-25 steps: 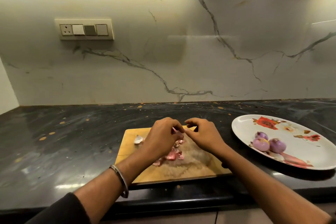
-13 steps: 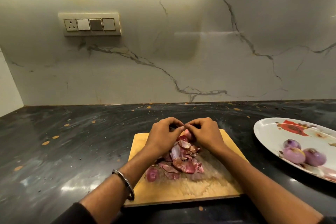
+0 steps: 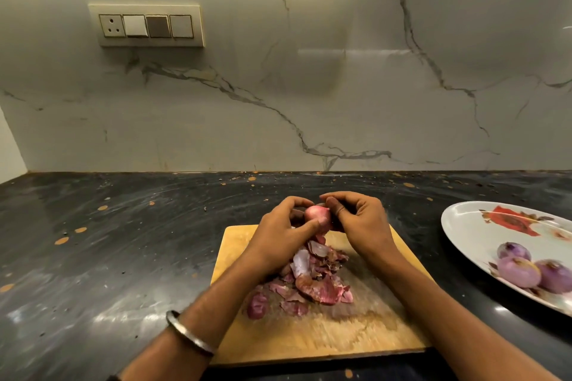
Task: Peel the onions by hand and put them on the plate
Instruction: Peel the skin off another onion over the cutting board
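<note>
A small pink onion (image 3: 315, 216) is held above the far edge of the wooden cutting board (image 3: 322, 340). My left hand (image 3: 278, 235) grips it from the left, thumb across its front. My right hand (image 3: 360, 223) pinches it from the right. Below the hands a heap of reddish onion skins (image 3: 309, 283) lies on the board. To the right, a white flowered plate (image 3: 464, 232) carries three peeled purple onions (image 3: 523, 267) near its front rim.
The board lies on a dark stone counter (image 3: 123, 244) whose front edge runs just below the board. A marble wall with a switch panel (image 3: 148, 25) rises behind. A metal bangle (image 3: 188, 334) circles my left wrist.
The view has tilted down and shifted left, so the plate now sits at the right edge. Both hands have lifted slightly, and the pink onion now shows between my fingers.
</note>
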`<state>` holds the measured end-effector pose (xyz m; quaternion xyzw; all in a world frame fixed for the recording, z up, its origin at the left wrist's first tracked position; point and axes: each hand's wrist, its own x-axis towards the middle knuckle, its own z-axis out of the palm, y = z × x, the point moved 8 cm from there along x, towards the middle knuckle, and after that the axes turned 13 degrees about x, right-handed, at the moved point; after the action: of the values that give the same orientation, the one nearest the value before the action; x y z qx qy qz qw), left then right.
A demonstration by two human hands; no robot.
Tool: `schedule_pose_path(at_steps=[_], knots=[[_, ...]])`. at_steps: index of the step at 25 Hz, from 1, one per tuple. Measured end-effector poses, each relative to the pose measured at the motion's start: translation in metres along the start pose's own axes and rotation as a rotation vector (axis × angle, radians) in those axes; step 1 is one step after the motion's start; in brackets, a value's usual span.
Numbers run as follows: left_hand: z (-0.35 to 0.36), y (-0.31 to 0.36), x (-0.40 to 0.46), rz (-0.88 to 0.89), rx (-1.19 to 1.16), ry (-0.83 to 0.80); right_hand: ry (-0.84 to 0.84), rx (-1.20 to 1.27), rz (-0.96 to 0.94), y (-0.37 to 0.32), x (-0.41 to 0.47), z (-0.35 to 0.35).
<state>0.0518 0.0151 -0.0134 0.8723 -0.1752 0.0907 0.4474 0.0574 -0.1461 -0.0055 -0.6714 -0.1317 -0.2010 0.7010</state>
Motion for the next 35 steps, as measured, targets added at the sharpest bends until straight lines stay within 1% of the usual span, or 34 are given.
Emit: schedule_pose_path(at_steps=[3,8,12,15,18,24,26,28,32,35], knots=[[-0.005,0.001,-0.001,-0.013,-0.139,-0.037,-0.056,0.118,0.052,0.001,-0.001,0.003],[-0.005,0.011,-0.001,0.044,-0.173,-0.019,-0.129,0.140,0.057,-0.001,-0.003,0.008],[-0.007,0.005,0.000,0.036,-0.179,-0.017,-0.183,0.222,0.076,-0.002,-0.005,0.013],[-0.001,0.003,-0.001,0.036,-0.148,-0.063,-0.163,0.194,0.056,-0.002,-0.006,0.012],[0.003,0.006,-0.002,0.076,-0.110,-0.106,-0.106,0.123,0.010,-0.005,-0.007,0.010],[0.002,0.003,-0.001,0.012,-0.236,-0.118,-0.049,-0.053,-0.137,-0.020,-0.011,0.005],[0.001,0.003,-0.001,0.008,-0.248,-0.116,-0.030,-0.054,-0.165,-0.022,-0.011,0.004],[-0.001,0.002,0.000,0.000,-0.277,-0.109,-0.049,-0.020,-0.144,-0.020,-0.011,0.005],[-0.010,0.002,0.004,0.013,-0.282,-0.100,-0.141,0.126,0.011,-0.009,-0.011,0.010],[-0.011,0.003,0.003,0.032,-0.279,-0.102,-0.140,0.107,0.011,-0.010,-0.009,0.009]])
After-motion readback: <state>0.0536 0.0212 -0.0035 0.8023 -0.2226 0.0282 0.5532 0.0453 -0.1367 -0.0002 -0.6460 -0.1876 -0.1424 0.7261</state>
